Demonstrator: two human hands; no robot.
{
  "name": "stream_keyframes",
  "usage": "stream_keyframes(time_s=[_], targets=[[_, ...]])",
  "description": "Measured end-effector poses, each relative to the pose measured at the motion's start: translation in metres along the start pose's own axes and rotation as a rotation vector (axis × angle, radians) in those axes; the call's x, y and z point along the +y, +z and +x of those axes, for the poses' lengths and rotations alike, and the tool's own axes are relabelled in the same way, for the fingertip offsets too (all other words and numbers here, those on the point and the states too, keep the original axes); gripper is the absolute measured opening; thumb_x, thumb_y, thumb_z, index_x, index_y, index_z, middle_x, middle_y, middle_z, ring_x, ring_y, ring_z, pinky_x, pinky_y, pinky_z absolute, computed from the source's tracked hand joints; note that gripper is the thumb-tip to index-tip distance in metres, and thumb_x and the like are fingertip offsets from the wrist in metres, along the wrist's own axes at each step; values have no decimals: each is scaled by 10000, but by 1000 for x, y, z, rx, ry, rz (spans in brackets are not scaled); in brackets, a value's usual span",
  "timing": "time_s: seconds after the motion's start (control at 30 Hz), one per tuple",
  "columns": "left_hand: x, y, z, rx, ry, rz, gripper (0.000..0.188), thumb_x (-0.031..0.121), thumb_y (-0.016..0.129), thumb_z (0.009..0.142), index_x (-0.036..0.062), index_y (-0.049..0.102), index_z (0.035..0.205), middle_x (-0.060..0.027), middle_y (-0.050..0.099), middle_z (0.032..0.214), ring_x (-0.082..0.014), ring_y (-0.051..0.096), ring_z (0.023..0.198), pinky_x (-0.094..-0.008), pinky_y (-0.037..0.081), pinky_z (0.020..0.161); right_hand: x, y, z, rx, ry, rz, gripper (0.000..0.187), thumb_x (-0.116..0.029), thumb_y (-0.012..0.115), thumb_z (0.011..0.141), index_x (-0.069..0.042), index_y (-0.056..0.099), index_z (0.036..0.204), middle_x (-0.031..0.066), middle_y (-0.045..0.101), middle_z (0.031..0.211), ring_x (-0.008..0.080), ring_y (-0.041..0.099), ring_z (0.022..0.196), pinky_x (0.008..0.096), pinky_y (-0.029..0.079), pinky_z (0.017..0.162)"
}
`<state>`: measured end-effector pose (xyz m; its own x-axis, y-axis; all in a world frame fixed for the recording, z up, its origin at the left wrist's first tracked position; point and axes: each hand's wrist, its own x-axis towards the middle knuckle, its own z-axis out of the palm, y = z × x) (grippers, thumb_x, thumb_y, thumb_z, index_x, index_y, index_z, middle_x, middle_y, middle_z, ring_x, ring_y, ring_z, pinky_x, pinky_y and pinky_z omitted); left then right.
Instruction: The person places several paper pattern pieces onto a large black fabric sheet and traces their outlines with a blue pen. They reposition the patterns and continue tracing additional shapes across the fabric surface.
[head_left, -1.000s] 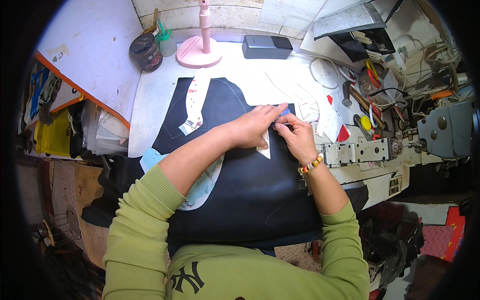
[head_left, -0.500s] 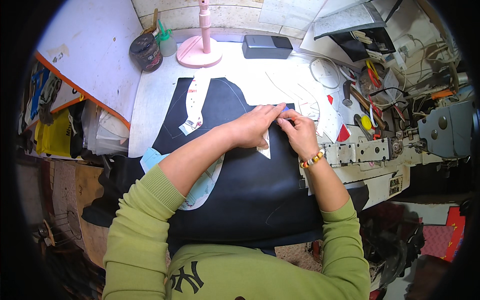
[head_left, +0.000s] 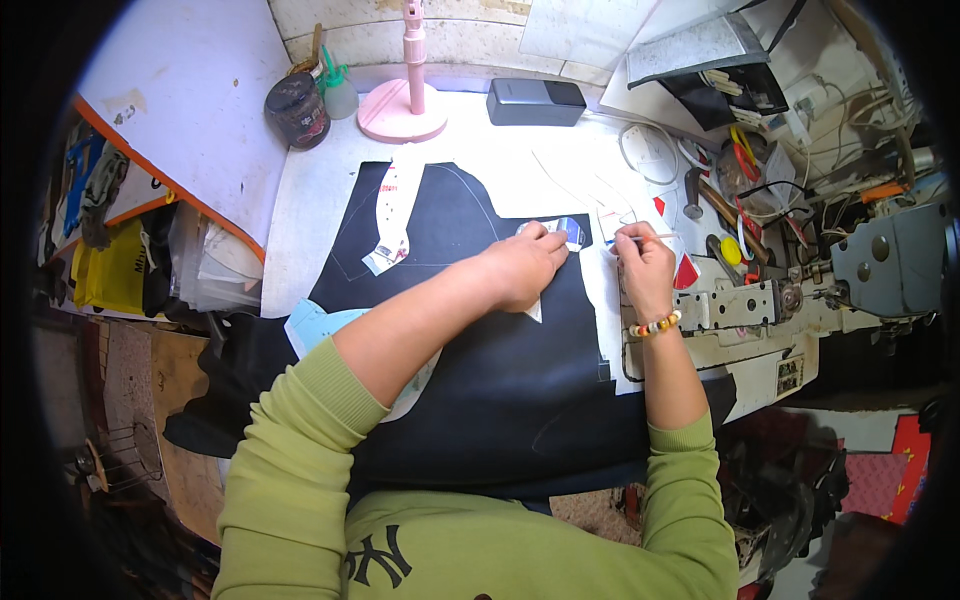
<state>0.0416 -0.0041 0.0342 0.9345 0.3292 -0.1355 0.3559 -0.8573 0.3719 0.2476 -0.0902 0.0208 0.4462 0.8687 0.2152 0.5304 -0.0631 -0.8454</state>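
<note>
A sheet of black leather (head_left: 480,370) lies over the table, marked with thin pale outlines. My left hand (head_left: 525,270) lies flat on a small card pattern piece (head_left: 570,232) with blue and white print, pressing it against the leather near its right edge. Its fingers are stretched out and cover most of the card. To the right, my right hand (head_left: 648,265) pinches a thin pen (head_left: 650,238), apart from the leather. A curved white pattern piece (head_left: 397,205) rests on the leather farther left. A light blue pattern piece (head_left: 318,325) is partly hidden under my left forearm.
A sewing machine (head_left: 880,260) stands at the right, beside scattered tools and a hammer (head_left: 693,195). Along the back are a dark jar (head_left: 297,108), a green-topped bottle (head_left: 340,95), a pink stand (head_left: 402,112) and a dark grey box (head_left: 536,103).
My right hand has moved right, away from the left hand, with the pen in its fingers. The left hand has shifted slightly down, uncovering part of the printed card.
</note>
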Motion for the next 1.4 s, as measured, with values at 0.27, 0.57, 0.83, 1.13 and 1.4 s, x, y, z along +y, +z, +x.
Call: stream_keyframes(time_s=[0.27,0.57,0.83,1.13,1.4], targets=[[44,30,-5,203,-174,93,770,417,654,894,-27,387,1463,-229,309,1544,-402,316,1400,-447,318,1161,1,20,8,-144,42,308,141,-173,602,987,-40,626,946,13,670,736,54,574,625,220,471,578],[50,36,-7,248,-181,15,836,531,687,846,61,411,1479,-264,290,1544,-458,249,1435,-516,259,1176,6,20,2,-147,141,233,133,-160,607,983,-45,594,917,3,621,719,49,535,623,210,443,570],[52,40,-6,283,-170,67,821,539,683,842,58,436,1459,-282,306,1524,-477,271,1413,-536,266,1165,10,24,-3,-106,106,241,137,-163,604,984,-53,606,904,-8,613,690,45,523,600,211,428,547],[55,42,-6,305,-176,85,814,533,675,849,44,421,1448,-289,316,1512,-486,280,1405,-548,264,1161,10,25,-4,-46,32,49,173,-190,598,960,-23,634,932,108,665,683,190,630,601,325,491,583],[55,42,-5,300,-174,104,812,536,669,851,33,424,1440,-296,314,1510,-491,281,1403,-551,262,1158,11,28,-6,-57,-69,-2,148,-155,600,979,-24,619,914,10,624,673,52,516,560,222,417,518]])
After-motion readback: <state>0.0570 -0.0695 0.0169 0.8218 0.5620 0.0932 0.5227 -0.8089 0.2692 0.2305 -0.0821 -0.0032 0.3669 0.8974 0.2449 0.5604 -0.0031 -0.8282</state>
